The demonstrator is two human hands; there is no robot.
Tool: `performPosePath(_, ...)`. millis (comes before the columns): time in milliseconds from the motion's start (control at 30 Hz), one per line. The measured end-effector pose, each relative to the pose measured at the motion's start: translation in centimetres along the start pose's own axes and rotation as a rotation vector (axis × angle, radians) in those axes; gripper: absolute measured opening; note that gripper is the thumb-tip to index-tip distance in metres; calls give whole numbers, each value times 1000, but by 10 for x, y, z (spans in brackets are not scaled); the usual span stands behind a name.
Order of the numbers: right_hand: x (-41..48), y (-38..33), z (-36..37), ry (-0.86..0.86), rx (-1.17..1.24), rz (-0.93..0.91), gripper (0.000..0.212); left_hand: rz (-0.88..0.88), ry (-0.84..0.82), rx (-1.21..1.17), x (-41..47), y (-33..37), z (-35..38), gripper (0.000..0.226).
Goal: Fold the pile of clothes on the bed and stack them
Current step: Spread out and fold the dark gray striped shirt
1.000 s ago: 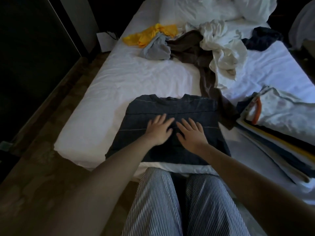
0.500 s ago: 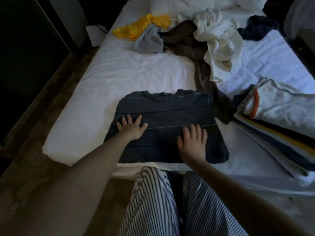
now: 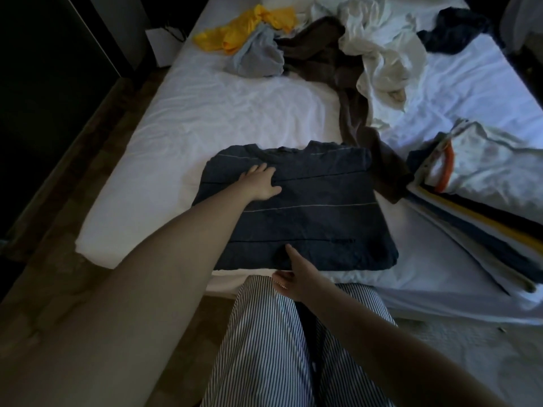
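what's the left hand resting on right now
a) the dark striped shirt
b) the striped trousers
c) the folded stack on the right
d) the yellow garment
A: the left hand lies flat, fingers spread, on the upper part of the dark striped shirt spread out on the bed.

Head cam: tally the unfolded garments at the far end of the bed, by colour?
Yellow garment: 1
Grey garment: 1
Brown garment: 1
White garment: 1 (bunched, could hide more)
Dark navy garment: 1
Total: 5
Not counted: striped shirt being folded, folded stack.
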State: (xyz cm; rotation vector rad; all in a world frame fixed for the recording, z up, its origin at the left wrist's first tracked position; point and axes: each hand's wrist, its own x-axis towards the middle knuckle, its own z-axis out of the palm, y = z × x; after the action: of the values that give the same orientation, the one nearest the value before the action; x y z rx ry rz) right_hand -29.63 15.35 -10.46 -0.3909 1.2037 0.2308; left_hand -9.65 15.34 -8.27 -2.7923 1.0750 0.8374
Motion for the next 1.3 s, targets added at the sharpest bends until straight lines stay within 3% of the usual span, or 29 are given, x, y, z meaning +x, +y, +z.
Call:
performPosePath(100,-1,2,6,-2,23,2,60,30,4,27,15,8,-9,79)
performPosePath(233,7,-1,13,49,119,-16,71,95,2,87,42,19,-18,96)
performPosePath(367,18,1,14,112,84,-62,57,86,-50,116,63,24,-25,111)
performPosePath(467,25,-1,14,182,126,-69,63,6,-49,24,73,21,-33,99)
performPosePath(600,21,4,16,167,204,-67,67,-47,-125,70,79,20,-40,104)
performPosePath(700,20,5,16,127,253,-42,63,-47,-152,65,75,20,-40,82)
performPosePath(867,15,5,11,81,218,-57,65,-135,-264,-245,53,12,-42,70)
performPosePath(1000,-12,-9,7,-51,192,-148,50,-154,-215,-526,30,-1,-69,49)
performPosePath(1100,-32,-33,-2,-150,191,-314,46,-205,-127,-774,10,-10,-97,22)
performPosePath(1167,-40,-57,-9,-149,175,-486,44,-197,-141,-926,-3,-17,-114,12)
performPosePath(1300,-59,-125,4,60,-5,-730,35,-207,-47,-1178,-15,-31,-137,11)
